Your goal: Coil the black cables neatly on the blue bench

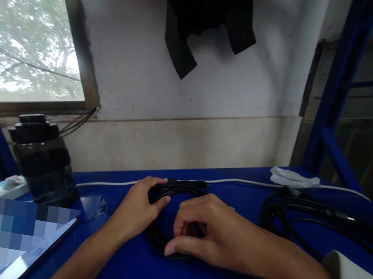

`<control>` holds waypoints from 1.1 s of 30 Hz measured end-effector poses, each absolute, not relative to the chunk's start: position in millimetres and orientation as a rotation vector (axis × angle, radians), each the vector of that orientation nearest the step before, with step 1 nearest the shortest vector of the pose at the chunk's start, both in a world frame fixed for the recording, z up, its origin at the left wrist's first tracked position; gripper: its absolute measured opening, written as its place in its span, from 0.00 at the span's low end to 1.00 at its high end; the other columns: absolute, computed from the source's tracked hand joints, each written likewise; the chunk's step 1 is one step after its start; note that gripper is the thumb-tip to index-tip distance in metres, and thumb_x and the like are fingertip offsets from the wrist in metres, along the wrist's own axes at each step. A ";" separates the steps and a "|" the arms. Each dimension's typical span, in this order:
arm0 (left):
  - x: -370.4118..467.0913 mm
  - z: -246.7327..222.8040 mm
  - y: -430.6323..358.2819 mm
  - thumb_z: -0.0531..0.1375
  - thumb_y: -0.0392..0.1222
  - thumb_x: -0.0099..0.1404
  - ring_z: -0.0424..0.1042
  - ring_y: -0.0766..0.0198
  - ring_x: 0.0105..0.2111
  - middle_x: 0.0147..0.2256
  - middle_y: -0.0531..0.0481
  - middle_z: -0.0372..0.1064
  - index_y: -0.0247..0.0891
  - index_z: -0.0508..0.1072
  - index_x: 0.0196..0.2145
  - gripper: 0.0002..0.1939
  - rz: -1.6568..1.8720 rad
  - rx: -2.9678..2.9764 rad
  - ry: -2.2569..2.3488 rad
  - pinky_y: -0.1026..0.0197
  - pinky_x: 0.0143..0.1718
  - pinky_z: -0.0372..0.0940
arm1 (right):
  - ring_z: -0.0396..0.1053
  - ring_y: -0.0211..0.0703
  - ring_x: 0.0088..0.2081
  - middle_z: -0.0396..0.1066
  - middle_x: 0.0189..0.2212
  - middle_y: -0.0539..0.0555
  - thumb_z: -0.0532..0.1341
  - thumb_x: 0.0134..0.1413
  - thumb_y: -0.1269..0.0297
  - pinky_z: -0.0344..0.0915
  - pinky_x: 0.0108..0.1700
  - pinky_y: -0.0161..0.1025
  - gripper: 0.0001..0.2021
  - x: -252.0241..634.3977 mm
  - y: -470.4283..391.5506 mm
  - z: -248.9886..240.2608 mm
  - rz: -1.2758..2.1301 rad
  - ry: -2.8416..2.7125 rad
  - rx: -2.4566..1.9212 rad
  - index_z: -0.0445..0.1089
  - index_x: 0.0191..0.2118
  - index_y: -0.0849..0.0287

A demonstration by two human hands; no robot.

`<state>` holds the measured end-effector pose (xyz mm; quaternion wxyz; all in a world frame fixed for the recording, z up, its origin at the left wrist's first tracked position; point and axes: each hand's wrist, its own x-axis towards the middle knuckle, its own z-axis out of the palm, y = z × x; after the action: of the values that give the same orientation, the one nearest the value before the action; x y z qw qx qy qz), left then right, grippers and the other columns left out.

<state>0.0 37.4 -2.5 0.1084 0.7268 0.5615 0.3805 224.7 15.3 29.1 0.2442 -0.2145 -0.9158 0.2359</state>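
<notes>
A coil of black cable [184,187] lies on the blue tabletop [136,278] in front of me. My left hand [143,203] grips the coil's upper left side, thumb inside the loop and fingers over the outer edge. Across from it, my right hand [207,230] is curled round the right side, its thumb at the lower strands. The right palm and fingers hide part of the coil. A thin plug end [203,184] sticks out at the top, beside a white cord [236,180] running along the table's back.
To the left stand a dark bottle [44,164] and a white power strip [5,186], with a flat screen device [38,248] nearer me. More black cable [288,212] and a white bundle [291,178] lie right. A blue post [332,92] rises behind; black cloth [210,11] hangs above.
</notes>
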 end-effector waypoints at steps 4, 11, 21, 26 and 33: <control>-0.1 0.5 35.9 0.66 0.39 0.62 0.74 0.50 0.54 0.51 0.44 0.78 0.40 0.79 0.50 0.17 1.136 2.120 1.629 0.47 0.62 0.62 | 0.72 0.38 0.34 0.74 0.31 0.46 0.70 0.62 0.51 0.62 0.38 0.35 0.14 226.4 17.9 30.6 0.539 -2.434 -0.626 0.76 0.37 0.57; 6.2 12.0 26.7 0.66 0.38 0.61 0.77 0.51 0.47 0.43 0.47 0.80 0.42 0.81 0.42 0.11 1.128 2.089 1.556 0.50 0.54 0.66 | 0.72 0.46 0.45 0.75 0.41 0.54 0.58 0.73 0.53 0.65 0.48 0.42 0.14 236.8 42.8 33.3 0.420 -2.037 -0.858 0.74 0.44 0.57; 14.9 -0.7 4.4 0.73 0.41 0.51 0.76 0.52 0.45 0.44 0.48 0.78 0.46 0.82 0.43 0.19 1.012 1.951 1.398 0.52 0.52 0.69 | 0.74 0.46 0.31 0.76 0.29 0.54 0.58 0.70 0.41 0.65 0.34 0.39 0.26 241.3 48.6 32.1 0.813 -2.053 -0.976 0.75 0.33 0.61; 17.0 -3.9 1.0 0.68 0.53 0.61 0.76 0.53 0.45 0.42 0.46 0.79 0.44 0.83 0.40 0.14 1.067 1.926 1.315 0.53 0.51 0.68 | 0.73 0.43 0.27 0.76 0.30 0.54 0.53 0.72 0.38 0.63 0.30 0.37 0.29 242.8 54.5 23.9 0.886 -2.012 -0.946 0.75 0.36 0.61; 13.4 10.2 -0.9 0.70 0.59 0.60 0.74 0.52 0.47 0.44 0.47 0.79 0.45 0.81 0.43 0.19 0.916 2.015 1.297 0.53 0.54 0.66 | 0.72 0.44 0.32 0.76 0.30 0.53 0.65 0.64 0.44 0.63 0.33 0.36 0.21 245.1 38.2 43.3 0.881 -2.200 -0.914 0.77 0.37 0.62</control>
<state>13.4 -0.9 10.2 0.2840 0.7531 0.4848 0.3423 245.1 38.2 43.3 0.2963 -0.3438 -0.8271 0.3315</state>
